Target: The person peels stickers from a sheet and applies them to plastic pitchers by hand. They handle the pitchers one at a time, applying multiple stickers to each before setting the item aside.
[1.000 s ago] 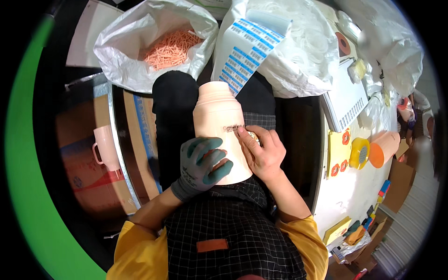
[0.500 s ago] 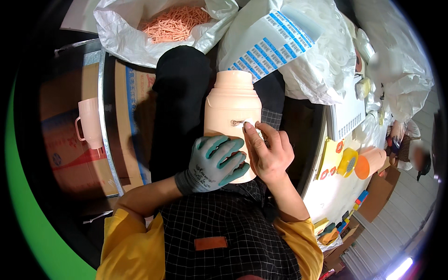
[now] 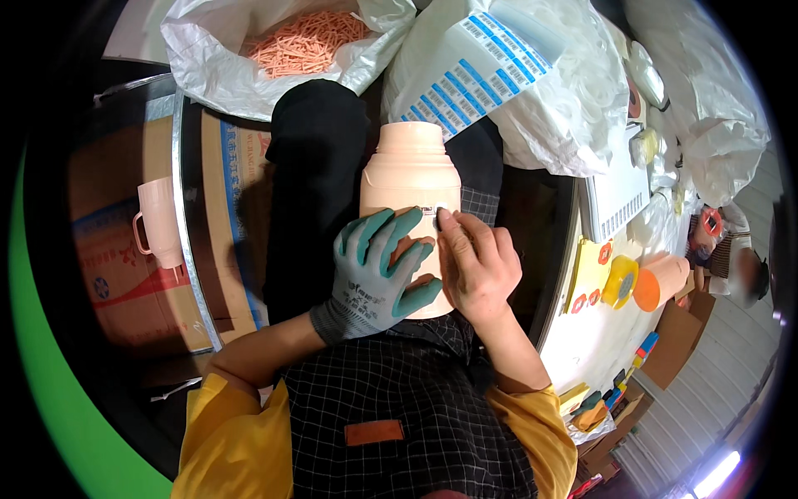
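A pale peach vacuum flask (image 3: 411, 179) with a stepped neck stands between my thighs, its lower part partly covered by my hands. My left hand (image 3: 376, 270), in a grey and green work glove, lies on its left front with the fingers spread. My bare right hand (image 3: 482, 266) is closed against its right side, fingers bent and fingertips pressed by a small dark badge (image 3: 429, 211) on the flask's front. The fingers partly hide the badge's right end.
Ahead stands a white sack (image 3: 218, 71) of thin peach sticks. Beside it, a sheet of blue-and-white labels (image 3: 478, 79) rests against a bag of clear rings (image 3: 573, 108). A peach handled mug (image 3: 160, 220) is at left. Tape rolls (image 3: 619, 281) are on the right-hand table (image 3: 553, 341); a person (image 3: 740, 258) is beyond.
My left hand's gloved fingers have slid upward on the flask and spread wider. My right fingertips have shifted slightly up by the badge, and the view has moved a little.
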The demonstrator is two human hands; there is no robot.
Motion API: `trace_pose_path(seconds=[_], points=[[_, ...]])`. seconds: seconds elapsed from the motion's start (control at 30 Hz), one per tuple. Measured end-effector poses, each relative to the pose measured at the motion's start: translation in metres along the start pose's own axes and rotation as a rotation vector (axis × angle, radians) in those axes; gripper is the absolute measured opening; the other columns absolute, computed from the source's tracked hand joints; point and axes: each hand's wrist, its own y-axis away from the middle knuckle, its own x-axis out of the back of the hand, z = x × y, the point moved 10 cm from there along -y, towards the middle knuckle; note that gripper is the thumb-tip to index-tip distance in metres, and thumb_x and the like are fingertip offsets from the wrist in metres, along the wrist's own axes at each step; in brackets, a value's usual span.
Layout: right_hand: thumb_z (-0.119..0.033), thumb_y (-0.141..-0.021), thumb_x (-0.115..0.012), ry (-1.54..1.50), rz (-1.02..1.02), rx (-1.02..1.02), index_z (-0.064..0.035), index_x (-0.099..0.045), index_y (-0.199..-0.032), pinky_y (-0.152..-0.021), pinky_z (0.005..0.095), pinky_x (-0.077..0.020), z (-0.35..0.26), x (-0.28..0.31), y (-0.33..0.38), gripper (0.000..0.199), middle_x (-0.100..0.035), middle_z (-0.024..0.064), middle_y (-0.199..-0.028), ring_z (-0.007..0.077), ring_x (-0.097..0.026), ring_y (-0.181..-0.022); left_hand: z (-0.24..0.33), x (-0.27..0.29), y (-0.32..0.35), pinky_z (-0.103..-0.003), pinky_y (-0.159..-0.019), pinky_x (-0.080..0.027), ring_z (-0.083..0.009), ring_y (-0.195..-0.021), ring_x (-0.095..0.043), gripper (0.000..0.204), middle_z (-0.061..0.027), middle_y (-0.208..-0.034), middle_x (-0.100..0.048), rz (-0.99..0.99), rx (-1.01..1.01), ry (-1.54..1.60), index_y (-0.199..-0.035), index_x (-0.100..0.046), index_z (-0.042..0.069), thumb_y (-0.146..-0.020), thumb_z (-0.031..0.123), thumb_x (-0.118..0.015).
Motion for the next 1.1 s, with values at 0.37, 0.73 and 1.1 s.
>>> trace_pose_path(seconds=[0.37,0.73,1.1], points=[[0.0,-0.09,-0.072,-0.599,0.085,-0.353,-0.0033,-0.073,-0.128,-0.082,0.0351,-0.0572,0.041,-0.036,0.032,0.038,-0.076,0.0156,-0.121,0.0283,-0.071,-0.091,-0.012,0.013,0.0,-0.055,-0.114,-0.037,-0.0365,-0.143,-0.04,0.049,-0.0156,-0.152,-0.052,-0.05,0.032,0.019,-0.127,-0.069,0.011,-0.094,0.046,-0.074],[-0.025,-0.101,-0.069,-0.956,-0.05,-0.124,-0.0012,-0.069,-0.122,-0.091,0.0433,-0.0583,-0.064,-0.001,0.014,0.032,-0.072,0.0148,-0.12,0.0342,-0.071,-0.106,-0.146,0.023,-0.122,-0.029,-0.092,-0.052,-0.0163,-0.101,-0.065,0.031,-0.0076,-0.11,-0.072,-0.436,0.349,0.718,-0.128,-0.067,-0.005,-0.104,0.015,-0.066],[-0.007,-0.101,-0.069,-0.08,0.605,-1.12,-0.0045,-0.068,-0.115,-0.075,0.0336,-0.0566,0.18,0.15,0.255,0.014,-0.066,0.0102,-0.106,0.0211,-0.069,-0.089,-0.032,0.004,-0.178,-0.046,-0.111,-0.047,-0.035,-0.131,-0.059,0.045,-0.0182,-0.144,-0.062,-0.009,-0.299,-0.124,-0.138,-0.062,0.004,-0.098,0.022,-0.074]])
